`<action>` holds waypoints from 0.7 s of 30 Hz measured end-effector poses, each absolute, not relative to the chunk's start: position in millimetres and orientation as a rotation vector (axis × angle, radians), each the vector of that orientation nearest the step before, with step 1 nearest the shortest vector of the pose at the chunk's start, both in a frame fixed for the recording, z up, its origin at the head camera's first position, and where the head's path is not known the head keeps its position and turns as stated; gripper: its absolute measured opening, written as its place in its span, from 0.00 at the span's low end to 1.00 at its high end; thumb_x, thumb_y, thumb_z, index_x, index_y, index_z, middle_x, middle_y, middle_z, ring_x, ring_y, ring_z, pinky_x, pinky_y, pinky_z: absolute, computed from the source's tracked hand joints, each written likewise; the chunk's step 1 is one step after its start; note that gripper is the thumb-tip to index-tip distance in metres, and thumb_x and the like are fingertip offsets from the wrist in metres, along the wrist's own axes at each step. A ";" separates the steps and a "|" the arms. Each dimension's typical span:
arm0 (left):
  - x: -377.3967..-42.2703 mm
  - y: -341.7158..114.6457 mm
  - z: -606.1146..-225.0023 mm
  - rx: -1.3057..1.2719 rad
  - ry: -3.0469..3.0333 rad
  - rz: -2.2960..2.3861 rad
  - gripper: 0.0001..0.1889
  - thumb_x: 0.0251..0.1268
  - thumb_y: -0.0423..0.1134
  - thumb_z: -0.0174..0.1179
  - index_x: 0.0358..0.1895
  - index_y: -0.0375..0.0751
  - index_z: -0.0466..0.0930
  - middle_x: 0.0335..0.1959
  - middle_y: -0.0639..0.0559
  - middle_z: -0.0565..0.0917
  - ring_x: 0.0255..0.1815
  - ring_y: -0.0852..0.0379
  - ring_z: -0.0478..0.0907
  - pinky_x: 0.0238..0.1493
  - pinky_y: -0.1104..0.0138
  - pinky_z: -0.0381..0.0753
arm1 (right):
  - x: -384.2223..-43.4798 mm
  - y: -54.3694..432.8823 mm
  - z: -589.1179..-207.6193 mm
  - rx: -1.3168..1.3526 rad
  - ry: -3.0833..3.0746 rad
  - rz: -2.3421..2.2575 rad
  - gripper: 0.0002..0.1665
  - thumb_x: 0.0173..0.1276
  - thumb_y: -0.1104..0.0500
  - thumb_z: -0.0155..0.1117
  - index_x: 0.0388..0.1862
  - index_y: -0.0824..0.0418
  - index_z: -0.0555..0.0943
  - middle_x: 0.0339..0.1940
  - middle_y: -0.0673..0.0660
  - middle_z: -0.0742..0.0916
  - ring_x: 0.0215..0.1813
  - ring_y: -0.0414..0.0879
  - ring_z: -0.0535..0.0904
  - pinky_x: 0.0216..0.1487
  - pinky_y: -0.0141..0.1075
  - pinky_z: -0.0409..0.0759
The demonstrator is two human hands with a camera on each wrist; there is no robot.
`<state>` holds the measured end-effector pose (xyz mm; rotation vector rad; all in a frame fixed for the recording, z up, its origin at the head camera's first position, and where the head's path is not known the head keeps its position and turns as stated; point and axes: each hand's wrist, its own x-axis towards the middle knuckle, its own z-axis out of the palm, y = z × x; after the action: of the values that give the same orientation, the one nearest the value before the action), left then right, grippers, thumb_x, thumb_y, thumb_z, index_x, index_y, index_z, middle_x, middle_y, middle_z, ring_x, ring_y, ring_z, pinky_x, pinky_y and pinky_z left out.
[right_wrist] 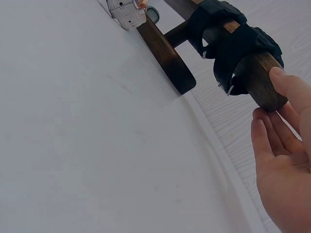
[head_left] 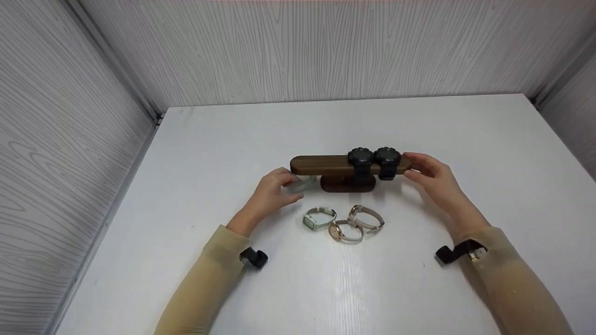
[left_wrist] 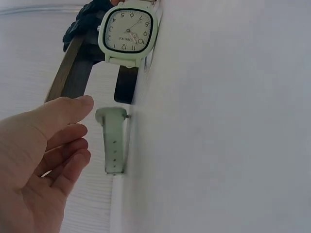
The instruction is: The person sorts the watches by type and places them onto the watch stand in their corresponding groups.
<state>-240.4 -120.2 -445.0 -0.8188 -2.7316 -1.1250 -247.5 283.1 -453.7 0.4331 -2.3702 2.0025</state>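
A brown wooden watch stand (head_left: 321,165) has a raised bar over a smaller base (head_left: 342,184). Two black watches (head_left: 361,160) are strapped around the bar's right half. My right hand (head_left: 433,174) pinches the bar's right end between thumb and fingers. My left hand (head_left: 274,190) is by the left end, thumb and fingers apart with nothing between them. Close to its fingers, a pale green watch (head_left: 305,182) lies partly hidden under the bar. In front of the stand lie a mint-green square-faced watch (head_left: 309,222) and two rose-gold watches (head_left: 335,231) with pale straps.
The white table (head_left: 223,139) runs back to a wood-grain panel (head_left: 298,51), with another panel (head_left: 56,163) along the left side. A black wrist mount (head_left: 253,257) sits at my left sleeve and another mount (head_left: 454,252) at my right.
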 end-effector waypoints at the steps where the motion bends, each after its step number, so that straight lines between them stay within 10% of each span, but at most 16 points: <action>1: -242.0 -117.7 -445.2 -0.848 -2.741 -1.076 0.14 0.53 0.35 0.71 0.43 0.33 0.84 0.40 0.46 0.80 0.43 0.51 0.75 0.47 0.61 0.76 | -249.7 284.9 -457.4 0.432 -2.370 2.004 0.27 0.67 0.65 0.63 0.65 0.64 0.72 0.54 0.50 0.81 0.57 0.40 0.75 0.53 0.27 0.75; 21: -249.0 -104.7 -443.8 -0.694 -2.906 -0.912 0.06 0.60 0.24 0.57 0.37 0.29 0.83 0.36 0.42 0.82 0.41 0.48 0.78 0.45 0.59 0.78 | -248.3 283.5 -458.4 0.464 -2.310 2.047 0.28 0.66 0.65 0.64 0.64 0.66 0.72 0.53 0.52 0.81 0.56 0.44 0.75 0.53 0.29 0.76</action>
<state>-249.0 -104.7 -443.8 -0.6941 -2.9058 -0.9119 -248.3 283.5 -458.4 0.4638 -2.3100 2.0472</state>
